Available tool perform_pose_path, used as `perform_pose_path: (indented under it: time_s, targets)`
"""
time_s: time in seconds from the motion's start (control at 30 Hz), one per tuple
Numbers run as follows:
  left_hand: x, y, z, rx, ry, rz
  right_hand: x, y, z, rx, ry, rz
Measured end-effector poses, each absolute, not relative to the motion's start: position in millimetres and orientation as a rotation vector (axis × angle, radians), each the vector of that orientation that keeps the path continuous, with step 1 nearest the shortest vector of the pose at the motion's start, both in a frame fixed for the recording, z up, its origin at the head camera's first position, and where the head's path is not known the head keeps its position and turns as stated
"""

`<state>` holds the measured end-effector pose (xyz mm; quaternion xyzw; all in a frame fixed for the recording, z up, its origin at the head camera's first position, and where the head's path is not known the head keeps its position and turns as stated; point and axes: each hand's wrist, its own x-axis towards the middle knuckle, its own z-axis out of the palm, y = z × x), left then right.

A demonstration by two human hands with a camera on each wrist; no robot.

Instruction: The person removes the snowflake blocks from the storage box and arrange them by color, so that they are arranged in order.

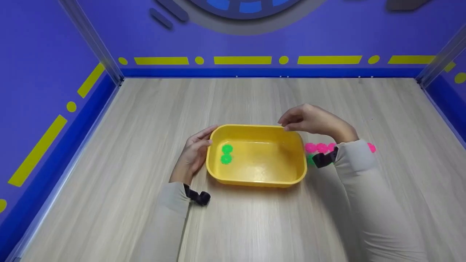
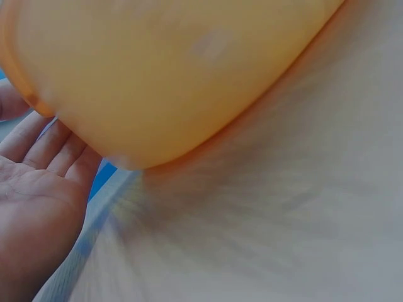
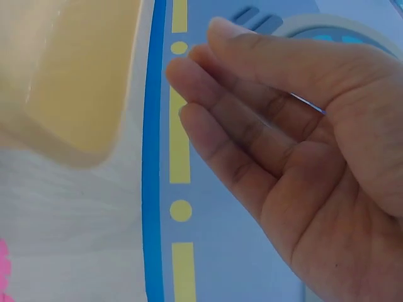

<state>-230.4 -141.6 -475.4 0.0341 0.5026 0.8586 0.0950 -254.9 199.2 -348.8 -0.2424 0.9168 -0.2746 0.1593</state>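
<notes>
A yellow plastic tub (image 1: 256, 180) stands on the wooden table in the head view. Two green scalloped discs (image 1: 226, 154) lie inside it, toward its left end. My left hand (image 1: 193, 154) holds the tub's left end, thumb at the rim and fingers along the outer wall. The left wrist view shows the fingers (image 2: 47, 141) passing behind the tub wall, their tips hidden. Above the tub's back right corner is my right hand (image 1: 315, 120), its fingers loosely bent. Nothing shows between those fingers (image 3: 220, 135) in the right wrist view.
Right of the tub, several pink scalloped discs (image 1: 316, 147) lie in a row, partly hidden by the right wrist. A green disc (image 1: 310, 159) shows just below them. Blue panels with yellow marks (image 1: 242, 61) border the table at the back and sides.
</notes>
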Motion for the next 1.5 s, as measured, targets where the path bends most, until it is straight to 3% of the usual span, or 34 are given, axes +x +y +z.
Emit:
perform_pose_path:
  time_s: [1.5]
  targets:
    - [-230, -142, -476, 0.103, 1.468, 2.562, -267, 118, -380, -1.018, 2.451, -0.852]
